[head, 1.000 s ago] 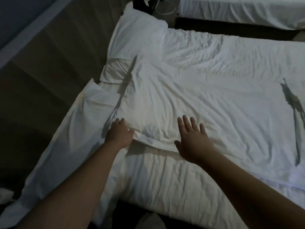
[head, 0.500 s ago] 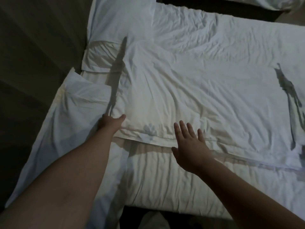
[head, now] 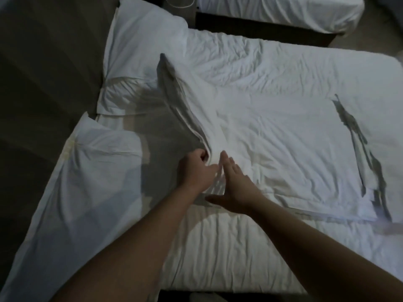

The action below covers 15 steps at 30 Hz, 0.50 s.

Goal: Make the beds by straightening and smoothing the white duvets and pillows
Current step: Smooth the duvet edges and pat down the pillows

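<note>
While left hand (head: 196, 168) pinches the lifted edge of the wrinkled white fabric duvet (head: 272, 136) at frame centre, right hand (head: 234, 185) lies flat, fingers spread, beside it. Plump white pillow (head: 144, 42) upper left.

Bed (head: 218, 247): white sheet, wrinkled. On it: folded white duvet (head: 283, 138), two pillows at head end (head: 139, 46) (head: 93, 171). Second bed (head: 272, 9) beyond, white cover.

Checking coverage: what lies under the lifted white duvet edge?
Under the raised white duvet edge, gripped by the left hand, shaded white bedsheet shows. Further right, the flat duvet hides everything below.
</note>
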Tool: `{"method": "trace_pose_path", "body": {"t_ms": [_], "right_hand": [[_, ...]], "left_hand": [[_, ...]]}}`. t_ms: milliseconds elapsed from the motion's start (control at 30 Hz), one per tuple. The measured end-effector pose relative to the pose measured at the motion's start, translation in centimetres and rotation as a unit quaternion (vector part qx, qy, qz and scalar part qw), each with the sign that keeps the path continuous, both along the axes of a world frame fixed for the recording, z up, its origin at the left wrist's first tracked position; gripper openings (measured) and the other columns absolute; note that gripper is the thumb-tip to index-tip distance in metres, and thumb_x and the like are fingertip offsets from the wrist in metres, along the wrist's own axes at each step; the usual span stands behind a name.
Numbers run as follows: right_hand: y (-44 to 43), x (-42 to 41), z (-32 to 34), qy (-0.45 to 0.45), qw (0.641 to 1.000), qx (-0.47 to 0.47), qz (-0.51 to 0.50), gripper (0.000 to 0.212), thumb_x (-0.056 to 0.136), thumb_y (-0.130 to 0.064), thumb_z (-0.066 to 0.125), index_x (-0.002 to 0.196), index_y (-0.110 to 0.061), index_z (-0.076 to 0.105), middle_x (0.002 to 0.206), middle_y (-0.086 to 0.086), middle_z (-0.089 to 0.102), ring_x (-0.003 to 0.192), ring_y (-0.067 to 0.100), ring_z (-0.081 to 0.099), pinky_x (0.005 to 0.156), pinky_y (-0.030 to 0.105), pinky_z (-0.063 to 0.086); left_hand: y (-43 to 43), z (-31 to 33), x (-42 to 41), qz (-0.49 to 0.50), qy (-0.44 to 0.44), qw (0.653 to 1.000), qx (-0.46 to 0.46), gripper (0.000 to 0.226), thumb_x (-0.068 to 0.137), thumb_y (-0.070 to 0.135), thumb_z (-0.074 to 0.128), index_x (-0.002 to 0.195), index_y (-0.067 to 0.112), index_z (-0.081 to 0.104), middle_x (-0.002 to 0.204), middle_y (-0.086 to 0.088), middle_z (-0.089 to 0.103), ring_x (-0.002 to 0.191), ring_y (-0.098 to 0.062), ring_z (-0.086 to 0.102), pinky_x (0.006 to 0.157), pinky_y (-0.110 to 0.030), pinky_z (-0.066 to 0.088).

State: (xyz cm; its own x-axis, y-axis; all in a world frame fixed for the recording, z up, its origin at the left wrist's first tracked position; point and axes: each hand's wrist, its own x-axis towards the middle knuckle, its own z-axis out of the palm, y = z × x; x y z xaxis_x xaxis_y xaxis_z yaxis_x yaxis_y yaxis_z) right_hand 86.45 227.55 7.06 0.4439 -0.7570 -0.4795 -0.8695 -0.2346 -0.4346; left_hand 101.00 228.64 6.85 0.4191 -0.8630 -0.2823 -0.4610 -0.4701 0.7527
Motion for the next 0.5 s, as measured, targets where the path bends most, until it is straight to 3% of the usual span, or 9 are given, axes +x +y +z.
{"method": "trace_pose_path", "body": {"t_ms": [67, 167, 233, 300, 367, 433, 500], "right_hand": [[0.4, 0.1, -0.5, -0.081, 0.992, -0.037, -0.086, 0.129, 0.077, -0.067, 0.072, 0.160, -0.025, -0.017, 0.171, 0.004, 0.000, 0.157, 0.020, 0.000, 0.122, 0.047, 0.025], [1.3, 0.4, -1.6, -0.141, 0.969, -0.087, -0.181, 0.104, 0.089, -0.045, 0.068, 0.163, -0.018, 0.001, 0.168, 0.003, 0.019, 0.154, 0.018, 0.021, 0.115, 0.037, 0.035], [1.2, 0.0, -2.6, -0.133, 0.960, -0.095, -0.226, 0.084, 0.091, -0.022, 0.063, 0.161, -0.019, 0.017, 0.149, 0.008, 0.052, 0.133, 0.027, 0.052, 0.099, 0.037, 0.048], [0.6, -0.8, -3.0, -0.144, 0.956, -0.096, -0.238, 0.061, 0.089, -0.009, 0.055, 0.147, -0.022, 0.041, 0.119, 0.007, 0.069, 0.108, 0.033, 0.065, 0.078, 0.033, 0.045], [-0.1, -1.9, -2.6, -0.169, 0.960, -0.100, -0.201, 0.048, 0.088, -0.007, 0.050, 0.134, -0.023, 0.052, 0.108, 0.004, 0.071, 0.097, 0.032, 0.066, 0.072, 0.029, 0.038], [-0.5, -3.2, -1.9, -0.193, 0.961, -0.114, -0.159, 0.048, 0.088, -0.007, 0.049, 0.133, -0.025, 0.053, 0.111, 0.002, 0.071, 0.097, 0.031, 0.065, 0.072, 0.028, 0.037], [-0.6, -5.0, -1.8, -0.212, 0.961, -0.109, -0.142, 0.056, 0.086, -0.006, 0.048, 0.138, -0.026, 0.051, 0.117, 0.001, 0.070, 0.101, 0.031, 0.065, 0.076, 0.028, 0.040]], "left_hand": [[-0.4, 1.4, -2.5, -0.009, -0.007, 1.000, -0.013, 0.026, 0.074, 0.032, 0.076, 0.070, 0.013, 0.060, 0.062, 0.004, 0.063, 0.065, -0.019, 0.062, 0.059, -0.029, 0.042], [-1.1, 1.6, -4.0, -0.010, 0.022, 1.000, 0.018, 0.025, 0.071, 0.032, 0.074, 0.071, 0.011, 0.061, 0.065, 0.001, 0.067, 0.066, -0.019, 0.066, 0.062, -0.031, 0.052], [-1.9, 1.3, -3.9, -0.017, 0.077, 0.995, 0.059, 0.025, 0.062, 0.033, 0.070, 0.072, 0.011, 0.065, 0.069, 0.001, 0.072, 0.071, -0.021, 0.070, 0.069, -0.037, 0.059], [-3.5, 0.6, -3.1, -0.017, 0.089, 0.991, 0.099, 0.037, 0.067, 0.043, 0.066, 0.079, 0.009, 0.072, 0.079, -0.005, 0.074, 0.082, -0.025, 0.070, 0.077, -0.039, 0.057], [-6.3, -0.4, -1.8, 0.039, 0.079, 0.987, 0.132, 0.068, 0.079, 0.063, 0.065, 0.111, 0.004, 0.073, 0.114, -0.013, 0.073, 0.107, -0.029, 0.068, 0.092, -0.037, 0.055], [-9.1, -0.7, -0.9, 0.144, 0.101, 0.974, 0.140, 0.111, 0.062, 0.084, 0.065, 0.134, 0.001, 0.059, 0.134, -0.012, 0.063, 0.119, -0.029, 0.064, 0.100, -0.039, 0.053], [-12.0, -1.9, 0.1, 0.239, 0.133, 0.956, 0.110, 0.133, 0.040, 0.086, 0.072, 0.141, 0.002, 0.052, 0.140, -0.010, 0.060, 0.119, -0.029, 0.064, 0.100, -0.041, 0.054]]}}
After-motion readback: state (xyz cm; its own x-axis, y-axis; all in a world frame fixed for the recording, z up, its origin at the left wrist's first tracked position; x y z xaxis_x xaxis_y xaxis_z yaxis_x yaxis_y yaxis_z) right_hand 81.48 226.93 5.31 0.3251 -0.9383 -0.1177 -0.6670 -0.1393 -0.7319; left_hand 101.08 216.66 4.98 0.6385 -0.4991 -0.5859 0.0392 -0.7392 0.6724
